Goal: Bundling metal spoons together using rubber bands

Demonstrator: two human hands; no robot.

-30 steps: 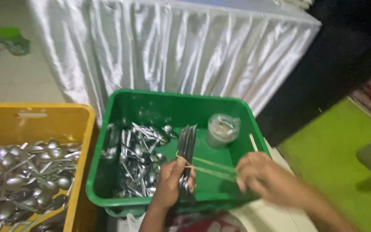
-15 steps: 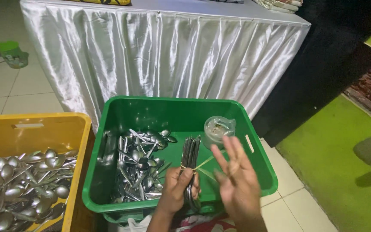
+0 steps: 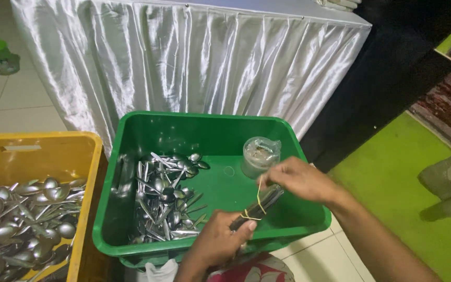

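A bundle of metal cutlery (image 3: 259, 206), handles gathered tight, is held over the near right part of the green plastic crate (image 3: 131, 130). A yellow rubber band (image 3: 254, 209) already circles the bundle near its lower end, and one strand runs up from it toward the right hand.

The left hand (image 3: 217, 243) is closed around the lower end of the bundle, fingers wrapped and thumb across it, keeping it steady just above the crate's front rim. The right hand (image 3: 298, 180), beyond and to the right of the left one, is nearly closed, its fingertips pinching the bundle's upper end and the stretched strand of band; how many turns the band has made cannot be told.

By the look of it, the binding is partly done: the band is on, but the strand is drawn out and not settled flat.

Left of both hands, a loose heap of spoons (image 3: 165, 201) lies unbound on the crate floor, so plenty remains to be gathered. Just beyond the right hand stands a clear plastic cup (image 3: 259, 155), its contents too blurred to tell.

Further left of the left hand, a yellow crate (image 3: 48, 151) holds many more loose spoons. Beyond both crates hangs a white satin skirt (image 3: 194, 68) over a tabletop; a green mat (image 3: 392, 177) lies to the right.
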